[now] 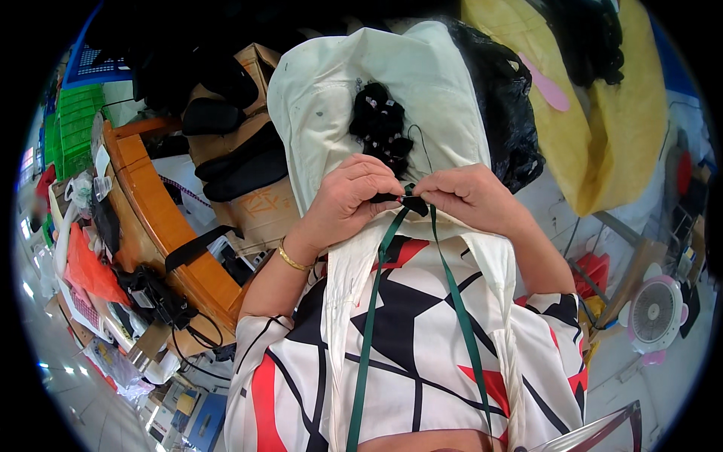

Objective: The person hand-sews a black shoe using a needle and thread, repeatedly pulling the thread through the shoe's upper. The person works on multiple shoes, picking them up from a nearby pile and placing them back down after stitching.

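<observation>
Close together in front of my chest, my left hand (352, 194) and my right hand (468, 194) pinch a small black fabric piece (414, 203) between their fingertips. Fingers cover much of it, so its full shape is hidden. A thin dark thread (424, 142) curves up from near my right fingertips. Just beyond the hands, a pile of small black fabric pieces (376, 124) with tiny pale spots lies on the white cloth (312, 94) spread over my lap. Two green straps (367, 339) hang down my front, their upper ends close to the fingertips.
Left of the cloth are a cardboard box (260, 218) with black shoe parts (245, 172) and a curved wooden chair (143, 188). A black plastic bag (520, 120) touches the cloth's right side. Farther right are a yellow sack (617, 162) and a pink-and-white fan (655, 313).
</observation>
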{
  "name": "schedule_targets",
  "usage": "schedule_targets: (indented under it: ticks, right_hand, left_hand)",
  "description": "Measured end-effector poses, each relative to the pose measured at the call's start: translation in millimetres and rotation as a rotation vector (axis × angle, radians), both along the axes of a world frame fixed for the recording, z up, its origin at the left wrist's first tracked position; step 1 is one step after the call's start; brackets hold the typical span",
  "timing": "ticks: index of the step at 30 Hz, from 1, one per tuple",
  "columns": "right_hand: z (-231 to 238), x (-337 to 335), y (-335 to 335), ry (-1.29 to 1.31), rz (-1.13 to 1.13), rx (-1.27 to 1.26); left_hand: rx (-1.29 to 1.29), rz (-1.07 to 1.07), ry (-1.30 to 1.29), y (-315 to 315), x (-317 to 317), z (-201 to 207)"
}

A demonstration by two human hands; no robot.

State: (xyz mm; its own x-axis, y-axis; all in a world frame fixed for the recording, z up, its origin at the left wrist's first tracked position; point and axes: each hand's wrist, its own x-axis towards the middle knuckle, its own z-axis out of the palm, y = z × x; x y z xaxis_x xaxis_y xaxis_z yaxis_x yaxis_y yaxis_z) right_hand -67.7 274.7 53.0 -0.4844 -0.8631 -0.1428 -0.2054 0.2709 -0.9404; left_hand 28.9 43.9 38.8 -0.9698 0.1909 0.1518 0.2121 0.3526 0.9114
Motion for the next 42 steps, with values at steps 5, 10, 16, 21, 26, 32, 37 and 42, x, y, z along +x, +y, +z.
schedule_targets:
  ticks: [5,10,16,21,26,32,37,42]
  right_hand:
    - [-1.9,0.2,0.7,-0.061,-0.013,0.019]
    - [-0.3,-0.4,1.0,-0.084,-0.005,0.025]
    - [-6.2,0.8,0.5,-0.12,0.0,0.002]
    - [-6.3,1.5,-1.2,-0.202,0.026,0.024]
    - [-12.9,6.5,-2.8,-0.347,0.034,0.009]
    - [-23.1,15.3,-4.1,-0.366,0.032,-0.084]
    - [-22.3,16.4,-4.0,-0.357,0.038,-0.089]
    - [-16.4,9.5,-1.6,-0.473,0.08,-0.067]
  left_hand:
    - [-0.002,-0.003,0.001,-1.4,-0.1,0.7]
    - [0.004,0.0,0.003,-1.8,0.7,1.4]
    - [0.033,0.002,0.0,-1.5,2.1,0.1]
    - [0.062,-0.015,-0.025,-1.1,4.2,-0.3]
    - [0.216,-0.006,-0.129,1.9,12.8,-7.9]
    - [0.315,-0.022,-0.145,5.4,16.1,-12.9]
    - [0.364,-0.004,-0.184,6.6,18.6,-14.2]
    - [0.414,0.007,-0.237,7.4,21.1,-18.0]
